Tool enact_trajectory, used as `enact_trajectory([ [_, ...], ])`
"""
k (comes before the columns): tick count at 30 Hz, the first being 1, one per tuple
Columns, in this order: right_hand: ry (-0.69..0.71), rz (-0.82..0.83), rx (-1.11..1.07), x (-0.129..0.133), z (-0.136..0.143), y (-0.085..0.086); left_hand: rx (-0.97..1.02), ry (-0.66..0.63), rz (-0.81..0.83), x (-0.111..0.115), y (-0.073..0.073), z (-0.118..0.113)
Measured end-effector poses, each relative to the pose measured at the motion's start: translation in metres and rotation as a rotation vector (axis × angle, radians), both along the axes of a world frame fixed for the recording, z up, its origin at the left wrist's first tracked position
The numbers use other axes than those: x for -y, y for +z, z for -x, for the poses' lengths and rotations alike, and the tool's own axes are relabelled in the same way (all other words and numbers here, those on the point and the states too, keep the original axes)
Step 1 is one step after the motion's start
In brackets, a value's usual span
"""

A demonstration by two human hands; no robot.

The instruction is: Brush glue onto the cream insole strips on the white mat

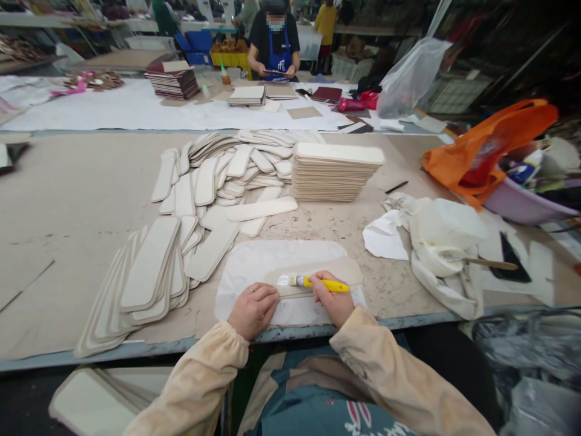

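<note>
A yellow-handled brush is gripped in my right hand, its pale bristles touching a beige rounded strip. The strip lies on a larger white rounded sheet near the table's front edge. My left hand rests at the strip's left end, fingers bent together and pressed down on it. Loose cream strips are heaped and fanned out to the left and beyond. Behind the sheet stands a neat tall stack of strips.
A white container wrapped in cloth stands right, with a wooden stick across it. Farther right are an orange bag and a lilac basin. A person in a blue apron works at the table behind.
</note>
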State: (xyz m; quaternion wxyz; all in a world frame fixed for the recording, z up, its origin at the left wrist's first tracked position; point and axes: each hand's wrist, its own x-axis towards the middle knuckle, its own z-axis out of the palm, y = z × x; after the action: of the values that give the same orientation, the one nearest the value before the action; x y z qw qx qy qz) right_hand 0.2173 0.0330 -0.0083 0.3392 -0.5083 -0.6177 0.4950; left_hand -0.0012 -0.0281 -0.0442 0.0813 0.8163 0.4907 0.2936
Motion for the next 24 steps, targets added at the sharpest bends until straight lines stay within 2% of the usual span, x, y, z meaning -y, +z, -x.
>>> enact_trajectory([
  [5,-0.151,-0.02,0.139,-0.016,-0.058,0.003,-0.006,-0.01,-0.016,0.0,0.001,0.0],
  [7,-0.208,-0.039,0.169,-0.017,-0.07,0.008,-0.011,-0.015,-0.015,0.0,0.0,0.001],
  [9,-0.2,-0.024,0.129,-0.013,-0.066,0.014,-0.015,-0.017,-0.014,0.0,-0.001,0.001],
  [12,-0.08,0.065,-0.018,-0.004,-0.035,0.018,-0.019,-0.016,-0.015,0.0,-0.002,0.001],
  [15,0.018,0.122,-0.115,0.002,0.003,0.012,-0.02,-0.02,-0.019,0.0,-0.003,0.001],
  [18,0.072,0.125,-0.101,0.0,0.022,0.003,-0.015,-0.023,-0.03,0.0,-0.003,0.001],
  [21,0.074,0.093,-0.033,-0.005,0.014,0.001,-0.018,-0.019,-0.028,0.0,-0.001,0.001],
  [24,0.033,0.058,0.039,-0.013,-0.016,0.005,-0.029,-0.019,-0.019,0.0,0.0,0.001],
])
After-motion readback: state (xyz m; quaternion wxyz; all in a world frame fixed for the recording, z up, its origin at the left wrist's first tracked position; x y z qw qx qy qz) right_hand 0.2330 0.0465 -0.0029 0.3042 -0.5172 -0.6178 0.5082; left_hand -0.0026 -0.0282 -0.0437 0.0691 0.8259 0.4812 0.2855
